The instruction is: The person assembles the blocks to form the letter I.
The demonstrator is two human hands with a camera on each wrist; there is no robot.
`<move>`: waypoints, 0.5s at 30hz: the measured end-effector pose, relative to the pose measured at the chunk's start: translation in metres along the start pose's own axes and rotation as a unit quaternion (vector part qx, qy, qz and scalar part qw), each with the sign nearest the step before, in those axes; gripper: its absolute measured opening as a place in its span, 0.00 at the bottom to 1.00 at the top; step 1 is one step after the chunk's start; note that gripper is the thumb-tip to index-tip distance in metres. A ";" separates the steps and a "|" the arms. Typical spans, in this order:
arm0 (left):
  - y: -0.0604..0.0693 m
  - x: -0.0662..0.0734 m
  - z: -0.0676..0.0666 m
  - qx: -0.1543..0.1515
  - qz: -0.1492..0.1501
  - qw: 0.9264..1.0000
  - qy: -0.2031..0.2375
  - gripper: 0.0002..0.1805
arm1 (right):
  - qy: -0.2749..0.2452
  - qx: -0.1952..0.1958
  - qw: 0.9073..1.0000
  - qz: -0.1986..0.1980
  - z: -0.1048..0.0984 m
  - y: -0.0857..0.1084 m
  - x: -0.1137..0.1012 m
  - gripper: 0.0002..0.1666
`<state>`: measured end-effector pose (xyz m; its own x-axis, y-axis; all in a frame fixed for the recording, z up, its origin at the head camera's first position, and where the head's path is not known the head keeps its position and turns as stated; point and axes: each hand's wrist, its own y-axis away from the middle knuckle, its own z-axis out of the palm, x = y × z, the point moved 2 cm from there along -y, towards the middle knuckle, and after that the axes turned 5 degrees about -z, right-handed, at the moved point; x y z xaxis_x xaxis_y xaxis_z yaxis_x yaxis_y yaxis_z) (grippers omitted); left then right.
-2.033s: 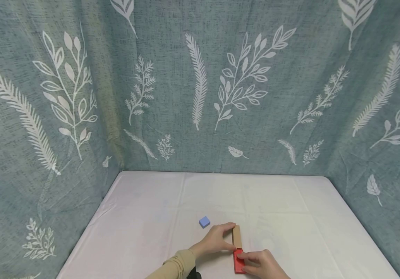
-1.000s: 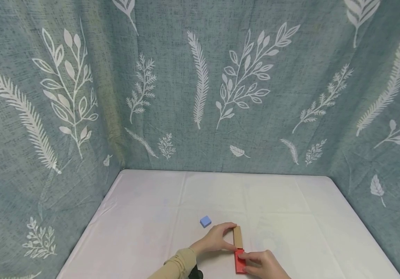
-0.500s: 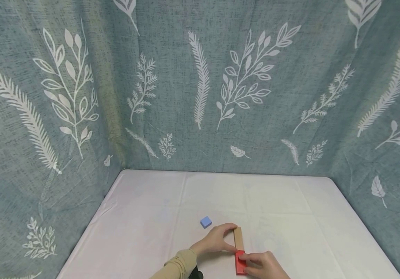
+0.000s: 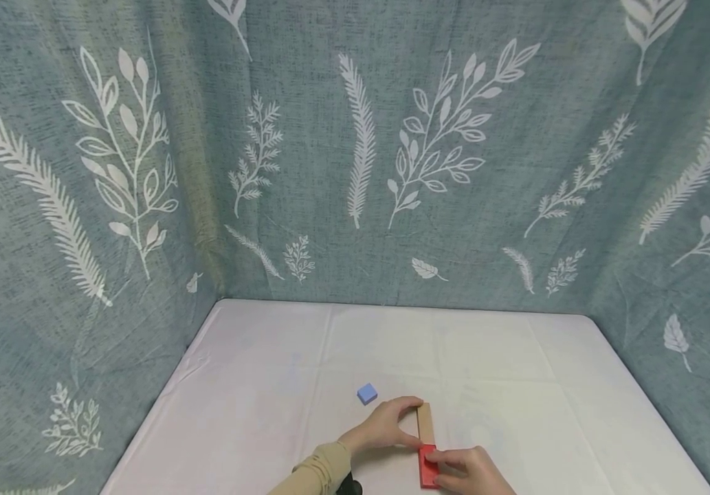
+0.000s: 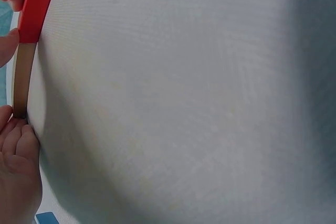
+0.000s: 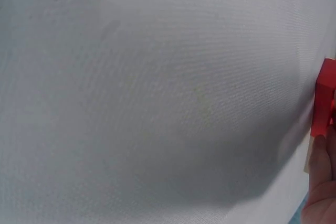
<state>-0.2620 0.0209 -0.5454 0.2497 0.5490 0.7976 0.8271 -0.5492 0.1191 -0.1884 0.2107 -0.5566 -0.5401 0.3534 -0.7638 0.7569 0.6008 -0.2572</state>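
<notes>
Contact looks made: on your bench [image 4: 256,385], the red block [image 4: 427,471] meets the tan block [image 4: 425,424] end to end. Your left grip [image 4: 382,423] holds the latter, your right grip [image 4: 475,469] pinches the former; the blue block [image 4: 367,394] lies apart, unjoined.

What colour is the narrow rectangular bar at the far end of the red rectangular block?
Tan; the narrow rectangular bar shows best in the head view.
</notes>
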 end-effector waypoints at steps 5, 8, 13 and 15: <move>0.000 0.000 -0.001 -0.002 -0.002 1.000 0.004 0.36 | -0.002 -0.008 1.000 0.021 0.000 -0.002 -0.001 0.20; -0.001 -0.001 0.000 -0.003 -0.001 1.000 0.003 0.36 | 0.001 -0.014 0.999 0.033 -0.001 -0.002 -0.002 0.20; -0.001 -0.002 0.001 -0.004 -0.006 1.000 0.006 0.36 | -0.003 -0.026 0.998 0.051 -0.002 -0.004 -0.004 0.20; -0.001 -0.003 0.001 -0.004 -0.005 1.000 0.008 0.36 | -0.006 -0.030 0.998 0.060 -0.003 -0.004 -0.004 0.21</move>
<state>-0.2634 0.0205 -0.5479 0.2330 0.5456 0.8050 0.8259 -0.5480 0.1323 -0.1906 0.2085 -0.5510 -0.4424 0.4163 -0.7943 0.7919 0.5971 -0.1281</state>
